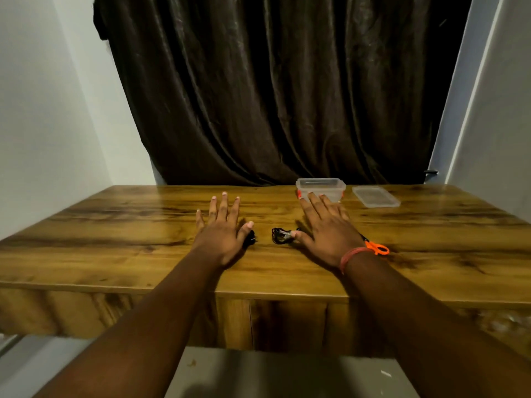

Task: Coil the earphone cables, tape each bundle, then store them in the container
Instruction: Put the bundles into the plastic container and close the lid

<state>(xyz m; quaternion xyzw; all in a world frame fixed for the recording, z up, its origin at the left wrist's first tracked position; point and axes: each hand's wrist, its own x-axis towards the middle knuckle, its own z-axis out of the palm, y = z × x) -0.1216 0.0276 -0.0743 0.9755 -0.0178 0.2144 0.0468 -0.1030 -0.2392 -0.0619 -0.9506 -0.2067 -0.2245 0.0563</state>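
Wood-grain table (120, 225) fills my view, with a dark curtain (273, 90) hanging behind it between pale walls. Near the middle of the top I see one coiled black earphone bundle (280, 236) with what looks like a strip of clear tape around it; the thumb of my right hand (327, 234) lies just beside it, perhaps touching. A second black bundle (250, 238) sits a little to the left, mostly hidden under the thumb side of my left hand (222, 234), so I cannot tell whether it is taped. Both hands lie palm down on the table, fingers straight and spread apart, gripping nothing. A reddish band (352, 255) circles my right wrist, and just beyond it orange scissor handles (379, 249) show on the table, the blades hidden behind the hand. Farther back, past my right fingertips, stands the clear plastic container (321, 188) with orange clips, uncovered. Its clear lid (375, 196) lies flat on the table to the right of it, close but apart.
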